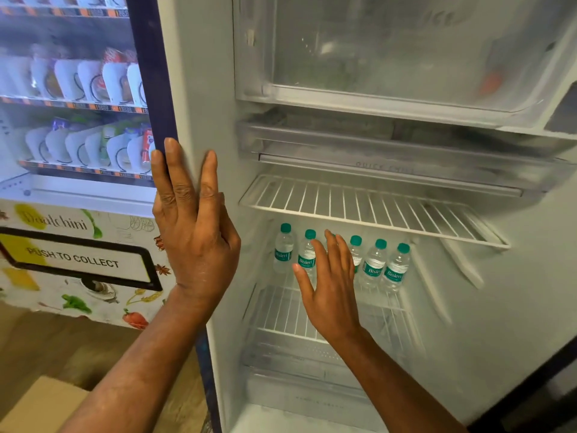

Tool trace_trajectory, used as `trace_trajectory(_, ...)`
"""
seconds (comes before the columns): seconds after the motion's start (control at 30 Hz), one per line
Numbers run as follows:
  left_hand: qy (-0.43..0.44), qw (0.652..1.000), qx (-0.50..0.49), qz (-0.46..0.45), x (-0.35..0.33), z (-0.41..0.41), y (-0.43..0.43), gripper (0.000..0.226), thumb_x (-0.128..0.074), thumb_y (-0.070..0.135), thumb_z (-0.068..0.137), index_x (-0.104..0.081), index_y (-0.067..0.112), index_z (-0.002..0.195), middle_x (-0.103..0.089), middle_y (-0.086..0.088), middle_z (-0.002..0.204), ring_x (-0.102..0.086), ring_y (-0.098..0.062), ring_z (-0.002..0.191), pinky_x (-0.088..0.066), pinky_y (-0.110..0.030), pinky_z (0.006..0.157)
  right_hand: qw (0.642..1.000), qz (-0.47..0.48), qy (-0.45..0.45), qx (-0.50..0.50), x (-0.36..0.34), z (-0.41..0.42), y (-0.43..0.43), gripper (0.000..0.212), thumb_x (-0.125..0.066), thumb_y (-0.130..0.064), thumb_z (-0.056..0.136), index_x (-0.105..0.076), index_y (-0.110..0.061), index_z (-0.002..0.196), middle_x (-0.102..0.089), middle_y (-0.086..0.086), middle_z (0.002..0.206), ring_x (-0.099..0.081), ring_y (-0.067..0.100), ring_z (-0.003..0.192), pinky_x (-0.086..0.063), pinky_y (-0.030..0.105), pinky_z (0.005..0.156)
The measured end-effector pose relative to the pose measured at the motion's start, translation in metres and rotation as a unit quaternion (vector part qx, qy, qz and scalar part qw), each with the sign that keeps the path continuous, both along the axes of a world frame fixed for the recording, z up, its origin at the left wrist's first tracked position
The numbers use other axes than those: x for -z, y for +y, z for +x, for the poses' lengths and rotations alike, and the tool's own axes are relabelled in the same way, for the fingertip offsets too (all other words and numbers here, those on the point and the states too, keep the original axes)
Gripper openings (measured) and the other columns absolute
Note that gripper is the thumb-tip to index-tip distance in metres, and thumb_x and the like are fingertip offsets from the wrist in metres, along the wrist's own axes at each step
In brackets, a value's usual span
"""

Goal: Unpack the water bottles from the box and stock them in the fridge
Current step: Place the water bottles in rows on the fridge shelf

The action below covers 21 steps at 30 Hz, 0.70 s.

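A: Fridge beside vending machine: where are the bottles?
B: Rowed on the lower shelf. Left hand flat, likely steadying the fridge edge; right hand spread, empty, before them.

Two bare forearms rise from the lower edge of the view. The left hand is held upright, its back to the camera, fingers straight and pointing up. The right hand, lower and just to its right, stretches forward with fingers straight and spread, gripping nothing.
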<state>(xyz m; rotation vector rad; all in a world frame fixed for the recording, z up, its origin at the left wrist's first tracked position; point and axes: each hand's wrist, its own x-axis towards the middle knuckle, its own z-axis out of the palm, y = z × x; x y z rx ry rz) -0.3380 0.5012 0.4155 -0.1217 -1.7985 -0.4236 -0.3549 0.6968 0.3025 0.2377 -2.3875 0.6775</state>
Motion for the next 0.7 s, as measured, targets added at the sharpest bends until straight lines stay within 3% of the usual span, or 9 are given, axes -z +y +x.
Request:
trace_trajectory(0.1, 0.004, 1.0, 0.001, -0.005, 0.001, -0.001, -0.001, 0.05, -0.048, -0.003, 0.105, -0.044, 0.004, 0.154, -0.024, -0.036, 0.162, -0.017, -0.05, 0.153, -0.036, -0.047, 0.114, 1.0, -0.006, -0.003, -0.011, 0.004, -0.019, -0.006, 0.053, -0.043, -0.048, 0.101, -0.039, -0.02, 0.146, -0.023, 0.002, 0.161, -0.011, 0.02, 0.151, -0.028, 0.047, 0.118)
trace_trajectory(0.3, 0.005, 0.999, -0.001, -0.046, 0.008, -0.001, -0.008, 0.061, -0.055, -0.011, 0.097, -0.042, 0.002, 0.155, -0.023, -0.036, 0.161, -0.014, -0.05, 0.152, -0.025, -0.058, 0.123, 1.0, 0.0, -0.014, -0.016, 0.024, -0.056, -0.03, 0.052, -0.046, -0.04, 0.102, -0.039, -0.015, 0.147, -0.023, 0.008, 0.161, -0.013, 0.025, 0.151, -0.022, 0.045, 0.121)
trace_trajectory(0.47, 0.024, 0.996, 0.014, -0.087, 0.021, -0.002, -0.02, 0.058, -0.057, -0.003, 0.1, -0.04, 0.001, 0.156, -0.019, -0.022, 0.166, 0.004, -0.027, 0.159, -0.019, -0.058, 0.127, 0.999, 0.005, -0.045, -0.003, 0.038, -0.079, -0.051, 0.053, -0.05, -0.029, 0.102, -0.037, -0.01, 0.149, -0.024, 0.012, 0.161, -0.015, 0.03, 0.15, -0.019, 0.046, 0.122)
trace_trajectory(0.6, 0.028, 0.995, 0.025, -0.089, 0.025, -0.004, -0.022, 0.058, -0.058, -0.001, 0.101, -0.039, -0.001, 0.156, -0.012, -0.012, 0.166, 0.004, -0.025, 0.159, -0.02, -0.057, 0.126, 0.998, 0.003, -0.069, -0.004, 0.042, -0.098, -0.06, 0.053, -0.05, -0.022, 0.101, -0.034, -0.011, 0.15, -0.021, 0.012, 0.161, -0.016, 0.03, 0.15, -0.013, 0.036, 0.119)
trace_trajectory(0.7, 0.028, 0.995, 0.031, -0.086, 0.026, -0.004, -0.022, 0.055, -0.055, 0.002, 0.104, -0.039, -0.002, 0.156, -0.011, -0.01, 0.166, 0.004, -0.024, 0.159, -0.022, -0.056, 0.126, 0.997, 0.005, -0.075, 0.001, 0.041, -0.112, -0.061, 0.052, -0.055, -0.018, 0.099, -0.037, -0.013, 0.148, -0.023, 0.011, 0.161, -0.021, 0.031, 0.149, -0.019, 0.036, 0.118)
